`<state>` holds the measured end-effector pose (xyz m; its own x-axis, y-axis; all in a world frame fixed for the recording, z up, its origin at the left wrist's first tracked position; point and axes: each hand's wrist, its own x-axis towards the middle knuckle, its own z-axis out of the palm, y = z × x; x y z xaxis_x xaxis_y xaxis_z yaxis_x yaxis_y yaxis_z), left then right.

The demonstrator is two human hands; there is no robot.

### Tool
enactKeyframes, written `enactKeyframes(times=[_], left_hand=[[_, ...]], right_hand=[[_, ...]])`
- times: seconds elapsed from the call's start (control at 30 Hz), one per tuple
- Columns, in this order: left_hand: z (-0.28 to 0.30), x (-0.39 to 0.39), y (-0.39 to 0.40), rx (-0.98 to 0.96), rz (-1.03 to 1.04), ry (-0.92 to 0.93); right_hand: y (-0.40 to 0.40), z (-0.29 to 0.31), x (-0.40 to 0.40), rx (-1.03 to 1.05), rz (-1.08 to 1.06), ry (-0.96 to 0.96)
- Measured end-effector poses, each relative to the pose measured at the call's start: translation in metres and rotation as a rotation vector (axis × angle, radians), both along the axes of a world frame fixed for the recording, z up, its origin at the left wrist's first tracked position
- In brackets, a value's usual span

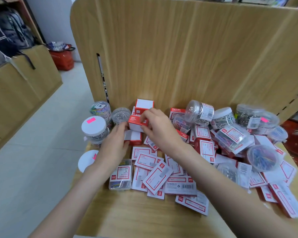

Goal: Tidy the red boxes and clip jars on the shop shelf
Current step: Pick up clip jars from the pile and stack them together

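Note:
A jumble of small red-and-white boxes (154, 170) covers the wooden shelf (136, 217). At the back left a few red boxes (144, 105) are stacked against the back panel. My right hand (159, 127) pinches one red box (136, 123) at the top of that stack. My left hand (114, 143) grips a lower red box (134, 138) from the left side. Clear clip jars (199, 111) lie tipped across the right. A white-lidded jar (94, 127) with a pink sticker stands upright at the left, beside a clear jar (121, 115).
A tall wooden back panel (179, 54) closes the shelf behind. A flat clear case of coloured clips (121, 175) lies under my left forearm. The aisle floor (33, 152) drops off at the left, with a red basket (63, 57) further back.

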<state>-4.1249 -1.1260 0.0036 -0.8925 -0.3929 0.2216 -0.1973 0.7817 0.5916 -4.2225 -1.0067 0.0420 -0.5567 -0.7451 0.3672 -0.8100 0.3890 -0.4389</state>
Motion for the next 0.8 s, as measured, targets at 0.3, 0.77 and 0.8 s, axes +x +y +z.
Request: enactKeyframes(times=[0.3,0.77,0.8], left_hand=[[0.004,0.004,0.009,-0.01,0.051,0.129],[0.004,-0.002,0.007,-0.085,-0.05,0.064],[0.004,-0.004,0.008,-0.095,-0.047,0.063]], right_hand=[[0.031,0.012,-0.009,0.049,0.019,-0.061],[0.052,-0.013,-0.006,0.379,0.066,-0.015],[0.053,-0.01,-0.005,0.326,0.043,-0.059]])
